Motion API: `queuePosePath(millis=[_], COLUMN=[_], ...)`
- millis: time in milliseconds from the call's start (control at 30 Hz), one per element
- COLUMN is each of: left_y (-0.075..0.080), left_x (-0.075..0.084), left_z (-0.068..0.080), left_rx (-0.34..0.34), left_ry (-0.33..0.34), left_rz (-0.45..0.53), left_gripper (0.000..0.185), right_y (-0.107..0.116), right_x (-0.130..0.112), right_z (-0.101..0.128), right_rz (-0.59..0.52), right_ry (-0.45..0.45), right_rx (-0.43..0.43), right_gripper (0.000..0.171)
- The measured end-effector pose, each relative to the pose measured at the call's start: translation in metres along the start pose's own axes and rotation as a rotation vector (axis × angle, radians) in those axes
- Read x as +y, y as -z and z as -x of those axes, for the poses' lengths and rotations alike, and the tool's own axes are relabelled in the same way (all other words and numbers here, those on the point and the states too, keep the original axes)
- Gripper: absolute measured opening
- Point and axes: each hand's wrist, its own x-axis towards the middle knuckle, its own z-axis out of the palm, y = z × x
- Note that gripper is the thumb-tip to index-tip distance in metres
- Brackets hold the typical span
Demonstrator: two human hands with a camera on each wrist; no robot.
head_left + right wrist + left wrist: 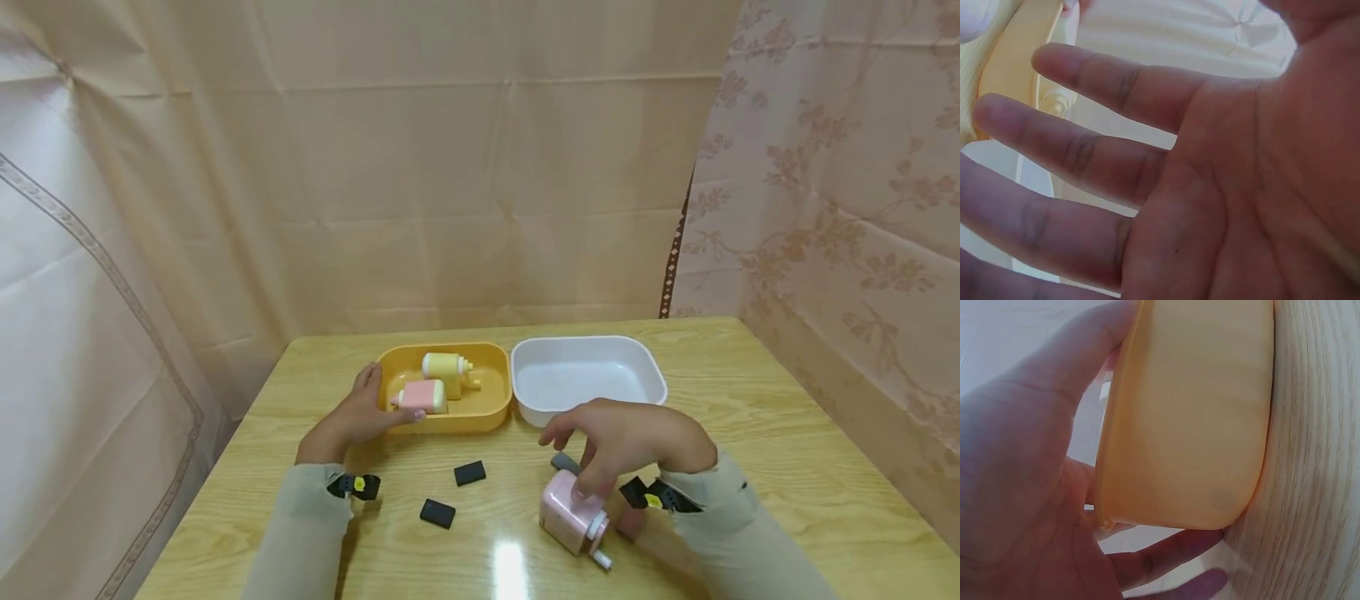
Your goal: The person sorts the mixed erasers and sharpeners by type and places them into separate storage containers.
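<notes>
My left hand (360, 414) grips the left end of a yellow plastic tray (480, 423), thumb along the front rim and fingers around the end wall. Inside lie a yellow pencil sharpener (444, 367) and a pink-and-cream one (422, 395). My right hand (626, 437) hovers over a pink crank pencil sharpener (564, 510) on the table, its thumb overlapping the sharpener's top in the head view. In the right wrist view the fingers (1079, 147) are spread and nearly straight, with nothing against the palm. The sharpener's crank (600, 557) points toward the front.
A white tray (528, 407) stands right beside the yellow one, partly behind my right hand. Two small black blocks (470, 473) lie in front of the yellow tray. A dark grey block (564, 462) lies just behind the pink sharpener. Curtains (480, 208) hang behind the table.
</notes>
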Motion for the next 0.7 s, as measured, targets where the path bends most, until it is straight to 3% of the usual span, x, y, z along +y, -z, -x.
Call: queuePosePath(millis=[267, 700], left_y=[-0.001, -0.002], left_x=[0.004, 0.001], left_z=[-0.001, -0.003], left_rx=[0.008, 0.014], left_ry=[0.011, 0.022], left_rz=[-0.034, -0.052], left_gripper=[0.144, 0.145], right_y=[-0.006, -0.013], right_x=[0.0, -0.004], right_z=[-0.004, -0.004], right_rz=[0.044, 0.185], right_ry=[-0.052, -0.078], right_rx=[-0.039, -0.009], right_gripper=[0.074, 0.063])
